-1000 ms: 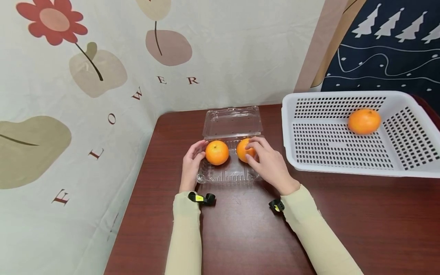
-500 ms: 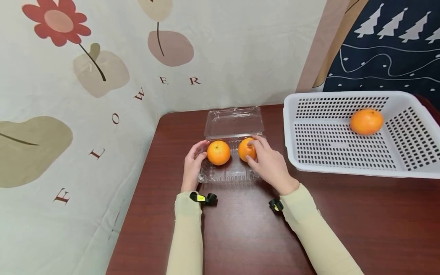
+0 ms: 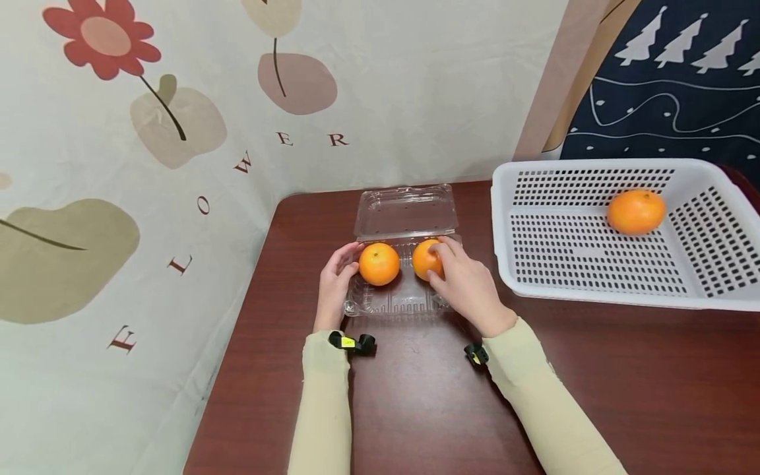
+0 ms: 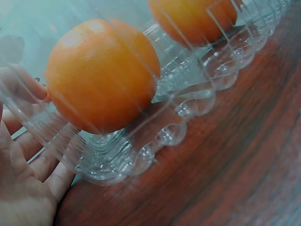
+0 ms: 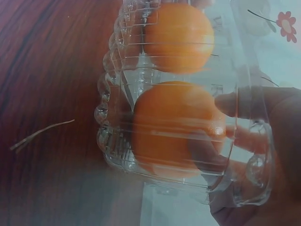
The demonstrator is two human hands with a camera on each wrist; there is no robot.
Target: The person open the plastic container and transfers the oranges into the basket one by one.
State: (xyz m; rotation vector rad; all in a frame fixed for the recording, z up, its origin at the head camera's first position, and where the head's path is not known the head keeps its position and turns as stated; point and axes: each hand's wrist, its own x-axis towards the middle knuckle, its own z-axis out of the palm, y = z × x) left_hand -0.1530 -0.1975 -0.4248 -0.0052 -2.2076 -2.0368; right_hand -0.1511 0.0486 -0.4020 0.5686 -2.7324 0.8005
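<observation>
We grip one orange with our right hand inside the clear clamshell; left of that grip sits another orange, beside our left hand, fingers loosely spread.

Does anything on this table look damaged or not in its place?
A thin, forked streak, paler than the brown table, shows beside the clear container in the right wrist view; scratch or fibre, I cannot tell. Nothing else stands out.

fruits: orange | basket: white | table: red-brown, wood-grained | sleeves: pale yellow | cloth: navy, white trees
</observation>
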